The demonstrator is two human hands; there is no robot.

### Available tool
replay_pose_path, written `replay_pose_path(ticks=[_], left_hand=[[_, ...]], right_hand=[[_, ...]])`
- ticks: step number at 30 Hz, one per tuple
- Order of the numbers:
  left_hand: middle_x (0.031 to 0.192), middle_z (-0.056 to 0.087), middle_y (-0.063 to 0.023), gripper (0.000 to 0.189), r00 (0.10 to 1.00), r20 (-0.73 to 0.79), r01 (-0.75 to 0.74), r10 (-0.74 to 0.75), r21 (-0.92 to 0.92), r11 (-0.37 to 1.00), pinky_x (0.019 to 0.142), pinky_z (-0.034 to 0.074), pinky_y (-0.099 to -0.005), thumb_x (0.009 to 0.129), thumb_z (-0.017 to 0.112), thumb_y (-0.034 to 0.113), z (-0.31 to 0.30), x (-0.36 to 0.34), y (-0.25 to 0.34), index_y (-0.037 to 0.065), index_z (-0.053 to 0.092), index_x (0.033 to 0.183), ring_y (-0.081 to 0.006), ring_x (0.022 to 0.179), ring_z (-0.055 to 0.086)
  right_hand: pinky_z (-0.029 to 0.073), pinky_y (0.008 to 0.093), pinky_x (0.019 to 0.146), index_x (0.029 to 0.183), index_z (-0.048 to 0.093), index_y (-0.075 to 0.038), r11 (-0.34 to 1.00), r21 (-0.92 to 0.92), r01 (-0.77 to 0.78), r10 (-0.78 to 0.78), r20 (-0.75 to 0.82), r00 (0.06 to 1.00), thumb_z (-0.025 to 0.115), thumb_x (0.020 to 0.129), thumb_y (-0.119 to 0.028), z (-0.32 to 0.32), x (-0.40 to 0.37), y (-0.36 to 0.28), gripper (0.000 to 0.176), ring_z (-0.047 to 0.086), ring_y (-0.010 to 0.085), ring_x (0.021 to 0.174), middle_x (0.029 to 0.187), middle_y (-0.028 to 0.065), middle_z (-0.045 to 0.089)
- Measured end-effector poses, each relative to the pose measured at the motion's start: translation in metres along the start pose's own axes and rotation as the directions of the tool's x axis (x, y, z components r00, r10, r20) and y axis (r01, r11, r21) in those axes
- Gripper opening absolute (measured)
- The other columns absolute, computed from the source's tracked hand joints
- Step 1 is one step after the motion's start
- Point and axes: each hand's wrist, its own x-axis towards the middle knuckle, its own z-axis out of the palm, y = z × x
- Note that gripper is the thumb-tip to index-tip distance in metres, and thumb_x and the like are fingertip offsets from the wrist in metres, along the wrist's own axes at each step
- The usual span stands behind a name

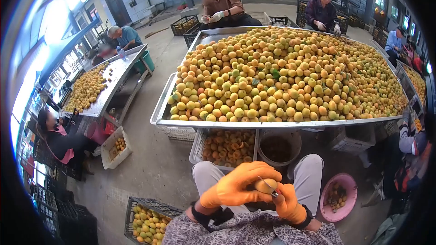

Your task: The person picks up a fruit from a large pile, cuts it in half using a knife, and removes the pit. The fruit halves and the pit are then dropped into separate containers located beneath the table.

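My left hand (238, 186), in an orange glove, is closed round a yellow-orange apricot (265, 184) above my lap. My right hand (290, 206), gloved the same way, grips a small knife (274, 193) whose metal part touches the apricot. Most of the knife's handle is hidden by the fingers. Beyond my knees a white crate (195, 153) contains halved apricots (227, 147). Beside it stands a pale bucket (297, 147) with dark contents. A large metal-rimmed table (218, 124) in front of me is heaped with whole apricots (272, 77).
A pink basin (323, 206) with dark bits sits at my right on the floor. At my left is a black crate (129, 215) of apricots. Two people in gloves sit across the table; others work at a side table (109, 91) and along the right.
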Motion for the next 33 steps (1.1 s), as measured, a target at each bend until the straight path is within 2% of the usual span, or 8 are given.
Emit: replay_pose_path(ticks=[4, 6, 8, 14, 18, 21, 26, 33], left_hand=[[0.102, 0.065, -0.0102, 0.057, 0.932, 0.357, -0.138, -0.069, 0.522, 0.842, 0.092, 0.046, -0.0395, 0.067, 0.086, 0.019, -0.017, 0.012, 0.009, 0.002, 0.062, 0.115, -0.0255, 0.103, 0.062], [0.102, 0.065, -0.0093, 0.061, 0.952, 0.109, 0.308, -0.288, -0.315, 0.898, 0.089, 0.048, -0.0359, 0.062, 0.087, 0.018, 0.005, 0.003, -0.001, 0.001, 0.062, 0.115, -0.0222, 0.099, 0.062], [0.103, 0.063, -0.0091, 0.06, 0.98, 0.018, 0.179, -0.196, -0.498, 0.849, 0.089, 0.047, -0.0314, 0.061, 0.085, 0.02, 0.021, -0.005, -0.037, -0.001, 0.065, 0.113, -0.0193, 0.094, 0.062], [0.09, 0.061, -0.0067, 0.054, 1.0, 0.006, 0.009, -0.008, -0.206, 0.979, 0.076, 0.046, -0.031, 0.063, 0.087, 0.025, 0.008, 0.005, -0.001, 0.0, 0.066, 0.105, -0.0181, 0.088, 0.058], [0.094, 0.059, -0.0064, 0.057, 0.962, 0.271, -0.188, 0.039, 0.55, 0.814, 0.074, 0.045, -0.0291, 0.061, 0.089, 0.023, -0.01, 0.017, 0.015, 0.001, 0.067, 0.108, -0.0166, 0.086, 0.056], [0.094, 0.06, -0.0063, 0.048, 0.992, -0.002, 0.12, -0.128, -0.331, 0.936, 0.081, 0.048, -0.0293, 0.069, 0.085, 0.015, 0.022, 0.009, 0.004, -0.002, 0.064, 0.109, -0.0161, 0.093, 0.058], [0.106, 0.062, -0.0098, 0.048, 0.977, 0.046, 0.199, -0.209, -0.553, 0.809, 0.087, 0.047, -0.0287, 0.077, 0.08, 0.019, 0.033, 0.0, -0.021, -0.004, 0.061, 0.114, -0.0179, 0.099, 0.06], [0.096, 0.066, -0.0118, 0.048, 0.994, 0.05, -0.11, 0.099, 0.544, 0.832, 0.081, 0.049, -0.0352, 0.064, 0.086, 0.022, 0.002, 0.018, 0.017, 0.004, 0.066, 0.104, -0.0289, 0.094, 0.063]], right_hand=[[0.04, 0.0348, 0.049, 0.088, 0.059, -0.001, 0.998, 0.001, -0.065, 0.065, 0.1, 0.993, 0.051, 0.095, -0.037, -0.009, 0.0, 0.003, 0.038, 0.05, 0.0309, 0.048, 0.059, 0.0108, 0.051], [0.04, 0.0345, 0.049, 0.087, 0.059, -0.001, 0.999, 0.009, 0.034, -0.034, 0.045, 0.998, 0.051, 0.095, -0.039, -0.005, 0.005, 0.0, 0.039, 0.05, 0.0303, 0.048, 0.059, 0.0103, 0.05], [0.04, 0.0342, 0.049, 0.086, 0.059, -0.001, 0.991, 0.009, 0.131, -0.131, -0.014, 0.991, 0.05, 0.096, -0.04, -0.002, 0.008, 0.001, 0.041, 0.049, 0.0297, 0.047, 0.058, 0.0098, 0.05], [0.038, 0.0326, 0.047, 0.082, 0.057, -0.001, 0.989, -0.005, 0.151, -0.151, -0.018, 0.988, 0.048, 0.097, -0.044, -0.013, 0.011, -0.009, 0.046, 0.047, 0.0265, 0.046, 0.057, 0.008, 0.048], [0.038, 0.0323, 0.047, 0.077, 0.053, -0.003, 0.999, -0.025, 0.024, -0.022, 0.077, 0.997, 0.047, 0.097, -0.047, -0.014, 0.0, 0.01, 0.049, 0.048, 0.0254, 0.046, 0.057, 0.0073, 0.046], [0.038, 0.0326, 0.046, 0.075, 0.052, -0.003, 0.993, 0.019, 0.115, -0.114, -0.019, 0.993, 0.046, 0.097, -0.047, -0.004, 0.002, 0.014, 0.05, 0.05, 0.0248, 0.047, 0.057, 0.0072, 0.047], [0.037, 0.0329, 0.046, 0.073, 0.052, -0.004, 0.988, -0.009, 0.157, -0.157, -0.13, 0.979, 0.043, 0.097, -0.05, -0.004, 0.002, 0.019, 0.053, 0.05, 0.0257, 0.047, 0.058, 0.0082, 0.05], [0.036, 0.0324, 0.046, 0.074, 0.052, -0.002, 0.999, -0.026, 0.027, -0.028, -0.038, 0.999, 0.047, 0.097, -0.047, -0.018, 0.0, 0.009, 0.05, 0.048, 0.0256, 0.046, 0.055, 0.0094, 0.047]])
